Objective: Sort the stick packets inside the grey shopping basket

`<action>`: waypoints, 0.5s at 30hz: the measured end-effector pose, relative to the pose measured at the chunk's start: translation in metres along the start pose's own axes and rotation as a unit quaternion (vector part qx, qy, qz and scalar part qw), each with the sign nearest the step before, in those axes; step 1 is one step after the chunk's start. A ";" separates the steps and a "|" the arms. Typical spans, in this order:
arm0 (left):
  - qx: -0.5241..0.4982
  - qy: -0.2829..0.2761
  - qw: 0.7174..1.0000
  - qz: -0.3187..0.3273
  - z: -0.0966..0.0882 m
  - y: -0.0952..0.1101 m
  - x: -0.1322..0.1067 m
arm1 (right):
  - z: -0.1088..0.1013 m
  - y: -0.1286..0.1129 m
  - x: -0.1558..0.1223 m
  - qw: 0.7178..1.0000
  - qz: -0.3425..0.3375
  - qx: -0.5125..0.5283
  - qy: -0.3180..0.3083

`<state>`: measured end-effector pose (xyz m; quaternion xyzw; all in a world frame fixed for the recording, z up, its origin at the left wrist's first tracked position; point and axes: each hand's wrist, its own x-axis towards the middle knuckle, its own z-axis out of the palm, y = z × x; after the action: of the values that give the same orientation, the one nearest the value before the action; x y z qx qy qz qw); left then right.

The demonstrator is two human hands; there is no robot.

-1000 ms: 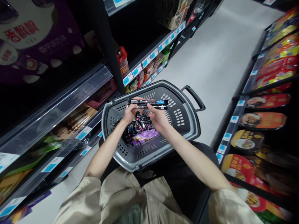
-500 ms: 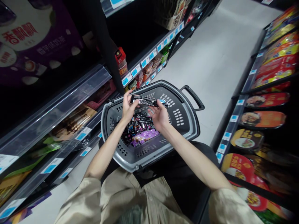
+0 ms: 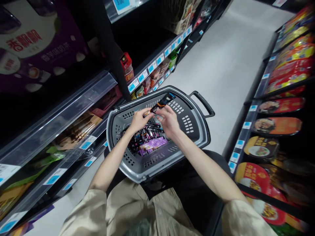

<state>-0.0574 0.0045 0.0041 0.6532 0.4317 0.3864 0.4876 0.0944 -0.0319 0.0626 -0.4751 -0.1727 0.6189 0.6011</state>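
Over the grey shopping basket (image 3: 192, 141), both hands are at one slim black packet (image 3: 162, 102) with orange and blue marks. My left hand (image 3: 140, 119) pinches its lower left end between thumb and fingers. My right hand (image 3: 169, 120) has curled fingers and thumb along its lower edge. The packet tilts up to the right. Beneath the hands, a pile of black packets (image 3: 144, 134) with pink and blue marks lies in the basket, partly covered by my left hand. Purple packets (image 3: 153, 145) lie at the pile's near side.
A black handle (image 3: 203, 104) sticks out from the basket's right side. Shelving with blue and white price tags (image 3: 152, 66) runs along the left. On the right, shelves hold red and orange food packs (image 3: 277, 126). A pale floor aisle (image 3: 216, 65) stretches ahead between them.
The black packet has turned from nearly level to slanting up to the right, with its printed face showing. My left hand has moved right and down, closer to my right hand.
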 end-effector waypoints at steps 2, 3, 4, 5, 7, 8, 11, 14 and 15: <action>-0.082 -0.067 0.994 -0.032 0.000 0.000 0.000 | -0.001 -0.001 0.002 1.000 -0.006 -0.012 0.010; -0.116 -0.095 0.988 -0.046 0.001 0.000 0.000 | -0.002 -0.001 0.004 1.000 -0.002 -0.014 0.023; -0.142 -0.113 0.982 -0.059 0.001 0.000 0.000 | -0.003 -0.001 0.005 0.999 0.004 -0.014 0.035; -0.158 -0.121 0.977 -0.071 0.002 0.000 0.000 | -0.004 0.000 0.006 0.999 0.013 -0.011 0.041; -0.179 -0.130 0.971 -0.090 0.003 0.000 0.000 | -0.006 0.000 0.007 0.999 0.031 -0.004 0.038; -0.186 -0.132 0.969 -0.097 0.003 0.000 0.000 | -0.007 -0.001 0.008 0.999 0.038 -0.002 0.031; -0.178 -0.131 0.970 -0.105 0.003 0.001 -0.002 | -0.009 -0.001 0.007 0.998 0.062 -0.003 0.013; -0.142 -0.122 0.978 -0.092 0.001 0.003 -0.002 | -0.010 0.001 0.008 0.998 0.069 0.004 0.008; -0.126 -0.120 0.981 -0.085 0.001 0.004 -0.002 | -0.010 0.002 0.008 0.998 0.063 0.008 0.012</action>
<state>-0.0569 0.0014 0.0073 0.5892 0.3714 0.3135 0.6455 0.1030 -0.0284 0.0533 -0.4874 -0.1301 0.6510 0.5672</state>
